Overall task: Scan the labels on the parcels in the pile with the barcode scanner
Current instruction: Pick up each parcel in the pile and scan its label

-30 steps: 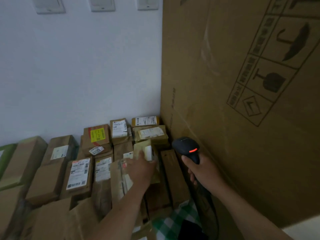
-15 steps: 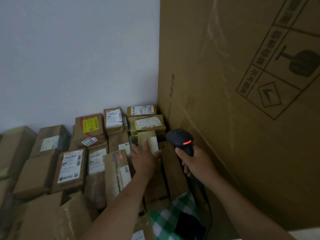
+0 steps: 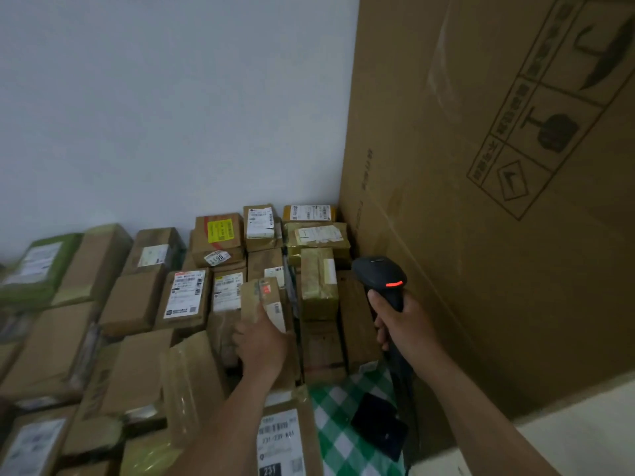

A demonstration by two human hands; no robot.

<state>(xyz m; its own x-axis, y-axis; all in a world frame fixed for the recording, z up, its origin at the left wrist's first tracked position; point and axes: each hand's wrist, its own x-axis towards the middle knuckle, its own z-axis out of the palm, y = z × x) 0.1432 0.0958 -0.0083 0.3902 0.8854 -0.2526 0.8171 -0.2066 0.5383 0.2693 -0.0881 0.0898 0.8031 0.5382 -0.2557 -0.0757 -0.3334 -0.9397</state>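
A pile of brown cardboard parcels (image 3: 185,297) with white labels fills the floor against the wall. My right hand (image 3: 402,324) grips the black barcode scanner (image 3: 379,274) by its handle; a red light glows on its head, which points toward the back of the pile. My left hand (image 3: 263,340) holds a narrow upright parcel (image 3: 263,298) in the middle of the pile, thumb on its left face. To the right of it stands a yellowish taped parcel (image 3: 319,283) with a small white label on its right edge.
A very tall cardboard box (image 3: 481,201) with handling symbols walls off the right side. A white wall (image 3: 171,115) stands behind the pile. A green checked cloth (image 3: 336,407) with a dark flat object (image 3: 378,427) lies near my right forearm.
My left hand left the yellowish taped parcel and came back and left onto the narrow upright parcel. The scanner has kept its place in my right hand.
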